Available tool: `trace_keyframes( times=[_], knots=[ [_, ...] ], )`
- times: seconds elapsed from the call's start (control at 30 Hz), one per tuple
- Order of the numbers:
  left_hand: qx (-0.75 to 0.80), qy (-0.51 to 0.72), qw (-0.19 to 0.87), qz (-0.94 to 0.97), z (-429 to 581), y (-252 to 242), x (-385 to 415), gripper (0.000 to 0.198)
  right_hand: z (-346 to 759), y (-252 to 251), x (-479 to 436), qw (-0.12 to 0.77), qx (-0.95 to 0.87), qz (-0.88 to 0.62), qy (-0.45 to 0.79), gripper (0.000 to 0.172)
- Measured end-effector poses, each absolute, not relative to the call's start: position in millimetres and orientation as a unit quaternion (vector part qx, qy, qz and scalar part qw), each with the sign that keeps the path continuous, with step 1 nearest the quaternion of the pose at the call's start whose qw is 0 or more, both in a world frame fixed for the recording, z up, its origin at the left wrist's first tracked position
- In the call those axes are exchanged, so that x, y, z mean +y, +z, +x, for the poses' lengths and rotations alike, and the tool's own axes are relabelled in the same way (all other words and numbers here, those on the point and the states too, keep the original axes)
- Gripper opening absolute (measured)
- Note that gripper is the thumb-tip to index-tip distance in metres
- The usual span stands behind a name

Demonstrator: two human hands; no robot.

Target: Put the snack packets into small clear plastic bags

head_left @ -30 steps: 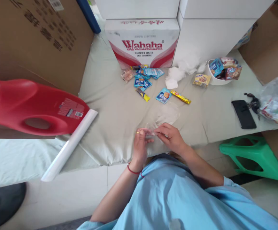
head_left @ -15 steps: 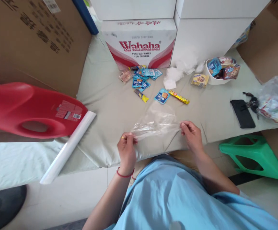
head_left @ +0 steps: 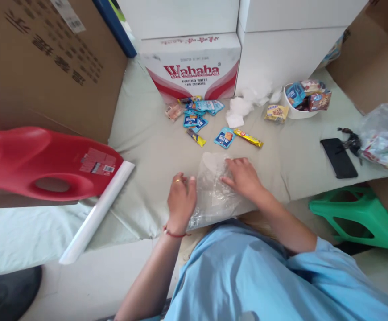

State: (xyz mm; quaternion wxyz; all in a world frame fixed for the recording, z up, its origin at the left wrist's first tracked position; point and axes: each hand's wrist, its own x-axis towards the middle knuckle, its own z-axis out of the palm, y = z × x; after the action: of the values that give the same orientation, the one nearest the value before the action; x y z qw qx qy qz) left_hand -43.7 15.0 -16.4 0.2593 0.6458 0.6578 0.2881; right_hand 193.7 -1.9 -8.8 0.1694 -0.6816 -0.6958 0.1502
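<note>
A clear plastic bag [head_left: 214, 196] lies flat on the cloth-covered surface [head_left: 154, 147] near its front edge. My left hand [head_left: 181, 198], with a ring and a red wrist string, is curled at the bag's left edge and pinches it. My right hand [head_left: 242, 176] rests flat on top of the bag, fingers stretched toward the left. Just beyond the bag lie a blue snack packet [head_left: 224, 137] and a yellow snack bar [head_left: 248, 137].
A pile of snack packets [head_left: 196, 111] sits before a Wahaha box [head_left: 194, 67]. A white bowl [head_left: 289, 109] of snacks, a phone [head_left: 339, 158], keys [head_left: 348, 140] and a filled plastic bag [head_left: 384, 136] are at right. A red jug [head_left: 47, 162] and white roll [head_left: 97, 213] lie left; a green stool [head_left: 357, 218] stands right.
The hands first pulled the clear bag apart and held it stretched in the air. Now it is laid down on the cloth, and my right hand has moved onto it.
</note>
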Motion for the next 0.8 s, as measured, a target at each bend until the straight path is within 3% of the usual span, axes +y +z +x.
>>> trace_keyframes(
  times=[0.07,0.13,0.3,0.47,0.57,0.67,0.8],
  knots=[
    [0.644,0.237,0.189,0.702,-25,-25,23,0.030,176,-23,7,0.142,-0.701,-0.683,0.148,0.026],
    [0.632,0.212,0.147,0.731,-14,-35,26,0.019,171,-33,9,0.189,-0.690,-0.679,0.163,0.016],
    [0.597,0.337,0.214,0.696,-18,-46,23,0.017,195,-35,-3,0.400,-0.602,-0.653,0.227,0.019],
    [0.651,0.424,0.312,0.546,-37,-33,24,0.020,221,-30,-10,0.517,-0.441,-0.680,0.275,0.030],
    [0.676,0.463,0.278,0.502,-52,-30,27,0.019,226,-33,-11,0.522,-0.404,-0.700,0.271,0.032],
    [0.699,0.438,0.250,0.506,-67,-33,29,0.021,226,-40,-9,0.474,-0.439,-0.722,0.248,0.029],
    [0.674,0.389,0.083,0.622,-77,-32,25,0.033,221,-45,-3,0.417,-0.480,-0.740,0.222,0.029]
  ],
)
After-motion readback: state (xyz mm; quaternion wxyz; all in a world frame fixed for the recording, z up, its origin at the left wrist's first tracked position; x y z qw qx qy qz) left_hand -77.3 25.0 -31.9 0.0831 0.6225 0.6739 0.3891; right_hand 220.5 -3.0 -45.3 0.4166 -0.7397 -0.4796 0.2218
